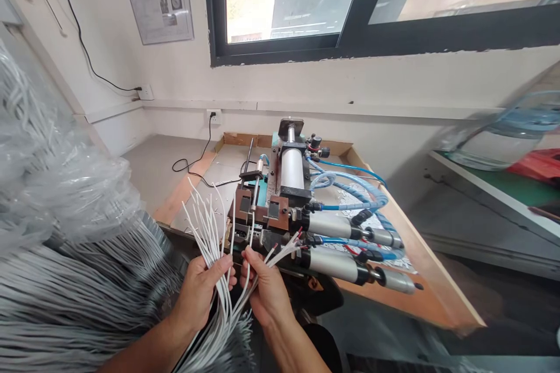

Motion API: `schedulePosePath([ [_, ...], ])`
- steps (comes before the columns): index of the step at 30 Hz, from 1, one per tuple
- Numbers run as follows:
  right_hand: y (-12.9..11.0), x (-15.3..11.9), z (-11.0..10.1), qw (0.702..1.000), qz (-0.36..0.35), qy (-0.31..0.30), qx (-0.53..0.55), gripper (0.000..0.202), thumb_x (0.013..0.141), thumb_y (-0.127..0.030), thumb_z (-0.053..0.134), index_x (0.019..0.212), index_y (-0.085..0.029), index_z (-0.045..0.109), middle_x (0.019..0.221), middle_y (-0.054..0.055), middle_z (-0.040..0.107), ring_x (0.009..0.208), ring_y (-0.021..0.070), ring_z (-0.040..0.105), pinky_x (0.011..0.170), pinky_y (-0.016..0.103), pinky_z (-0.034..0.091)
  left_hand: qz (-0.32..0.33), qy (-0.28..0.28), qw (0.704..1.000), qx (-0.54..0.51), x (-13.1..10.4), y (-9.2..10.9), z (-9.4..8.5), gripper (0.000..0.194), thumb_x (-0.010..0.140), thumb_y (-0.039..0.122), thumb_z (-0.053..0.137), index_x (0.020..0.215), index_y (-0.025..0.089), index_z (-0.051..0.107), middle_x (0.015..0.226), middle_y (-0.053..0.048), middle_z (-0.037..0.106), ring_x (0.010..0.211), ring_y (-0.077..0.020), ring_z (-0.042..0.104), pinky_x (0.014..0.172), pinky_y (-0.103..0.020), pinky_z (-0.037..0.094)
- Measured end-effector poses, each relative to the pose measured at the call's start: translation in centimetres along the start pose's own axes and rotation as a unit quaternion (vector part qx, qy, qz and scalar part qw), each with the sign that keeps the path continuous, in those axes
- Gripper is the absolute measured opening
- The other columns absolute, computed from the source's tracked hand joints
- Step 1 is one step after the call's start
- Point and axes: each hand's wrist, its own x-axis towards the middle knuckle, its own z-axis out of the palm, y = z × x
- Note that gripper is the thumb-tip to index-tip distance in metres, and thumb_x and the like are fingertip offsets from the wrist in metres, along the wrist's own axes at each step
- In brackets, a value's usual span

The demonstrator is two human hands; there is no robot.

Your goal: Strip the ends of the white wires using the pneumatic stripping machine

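A fanned bunch of white cables (209, 227) rises out of my left hand (205, 285), whose thumb and fingers are closed round it. Just to its right, my right hand (265, 288) pinches a single white cable, its upper end reaching into the front of a pneumatic machine (271, 209). The same hand also holds a smaller group of cables (284, 249) pointing right, with reddish tips showing on some. The lower lengths of the cables hang together between my forearms.
A large heap of grey cables (79, 297), partly under clear plastic (65, 180), fills the left side. Blue air hoses (371, 192) and metal cylinders (335, 265) extend right. A wooden-edged board (437, 285) lies under the machine. A shelf (494, 180) with a bottle stands at right.
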Motion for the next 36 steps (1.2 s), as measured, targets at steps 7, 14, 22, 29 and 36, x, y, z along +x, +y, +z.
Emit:
schedulePosePath([
  [7,-0.1,0.8,-0.1,0.996,0.074,-0.014,0.037,0.029,0.047,-0.03,0.08,0.055,-0.011,0.059,0.038,-0.005,0.048,0.032,0.0029,0.036,0.031,0.015,0.027,0.009,-0.01,1.0,0.004,0.0,0.0,-0.1,0.018,0.065,0.027,0.068,0.069,0.011,0.064,0.056,-0.002,0.061,0.049,-0.0104,0.054,0.052,-0.023,0.045],
  [14,-0.2,-0.3,0.6,0.993,0.074,-0.086,-0.026,0.035,0.052,-0.039,0.076,0.071,-0.012,0.065,0.047,-0.003,0.053,0.038,0.0073,0.044,0.036,0.019,0.036,0.041,-0.049,0.998,0.016,-0.3,-0.8,0.0,0.014,0.065,0.025,0.067,0.067,0.012,0.061,0.053,0.001,0.059,0.049,-0.0103,0.052,0.053,-0.023,0.043],
  [22,1.1,-1.9,-0.2,0.983,-0.143,-0.013,-0.111,0.024,0.063,-0.037,0.07,0.064,-0.013,0.064,0.052,-0.002,0.056,0.044,0.0071,0.044,0.043,0.019,0.033,0.081,-0.012,0.995,0.059,-0.4,-0.7,-0.7,0.02,0.071,0.032,0.061,0.075,0.013,0.063,0.055,0.0,0.061,0.05,-0.0132,0.056,0.055,-0.026,0.045],
  [29,0.6,-1.6,0.0,0.99,-0.109,0.036,-0.086,0.026,0.057,-0.035,0.073,0.056,-0.012,0.06,0.046,-0.003,0.05,0.037,0.0036,0.033,0.036,0.017,0.021,0.053,0.043,0.997,0.042,-0.6,-0.6,-0.7,0.025,0.066,0.035,0.065,0.07,0.011,0.062,0.057,-0.002,0.062,0.049,-0.0131,0.057,0.051,-0.025,0.046],
  [36,0.3,-1.1,0.3,0.996,-0.066,0.036,-0.047,0.025,0.055,-0.033,0.074,0.06,-0.011,0.063,0.045,-0.004,0.047,0.037,0.003,0.032,0.035,0.016,0.018,0.048,0.041,0.997,0.047,-0.6,-0.8,-0.9,0.024,0.064,0.035,0.067,0.069,0.012,0.065,0.056,-0.002,0.062,0.049,-0.0135,0.057,0.05,-0.025,0.046],
])
